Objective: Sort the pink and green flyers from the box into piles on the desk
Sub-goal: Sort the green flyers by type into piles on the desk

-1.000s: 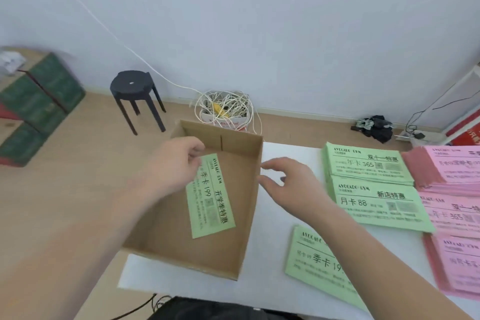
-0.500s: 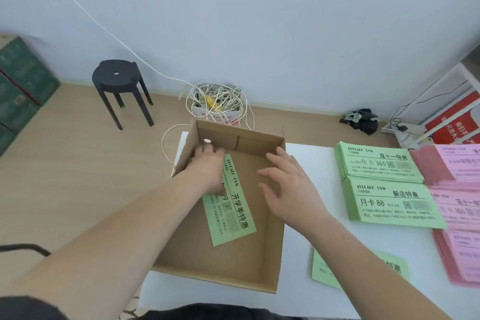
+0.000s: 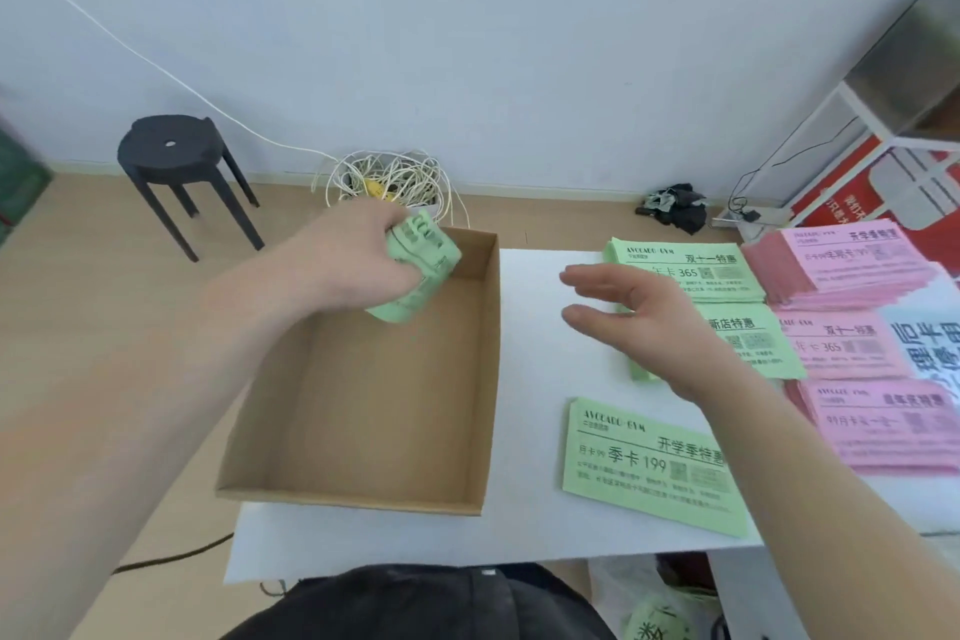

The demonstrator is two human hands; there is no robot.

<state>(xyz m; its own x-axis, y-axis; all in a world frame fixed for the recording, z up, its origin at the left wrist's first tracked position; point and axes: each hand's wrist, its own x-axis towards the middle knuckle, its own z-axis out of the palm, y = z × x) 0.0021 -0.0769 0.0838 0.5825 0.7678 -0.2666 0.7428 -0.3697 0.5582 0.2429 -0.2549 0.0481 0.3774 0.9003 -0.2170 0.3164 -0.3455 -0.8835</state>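
the white tabletop (image 3: 530,379) takes the lower right part of the view, and one brown cardboard box (image 3: 488,353) stands on its left end, open at the top, with its left side reaching past the tabletop edge. on the wooden floor behind, near the wall, stands one black round stool (image 3: 171,151). on the right side of the tabletop i count three pink piles, placed in a column: a thick far one (image 3: 852,265), a middle one (image 3: 841,343) and a near one (image 3: 883,426). just left of them there are three green piles in a column too: the far one (image 3: 685,270), the middle one (image 3: 753,343), which is partly hidden behind the right arm, and the near one (image 3: 649,463), which is very thin, so i cannot tell if it is a pile or a single sheet. one white sheet (image 3: 930,343) with large black characters lies at the right edge, over the pink piles. one coil of white cable (image 3: 389,177) sits on the floor behind the box. the two hands are well apart. the left hand (image 3: 358,255) is over the far part of the box, and its fingers are curled around one green flyer (image 3: 421,265), which is bent and blurred and held above the box bottom. the right hand (image 3: 644,322) is over the tabletop between the box and the green piles, with fingers relaxed and spread, holding nothing.
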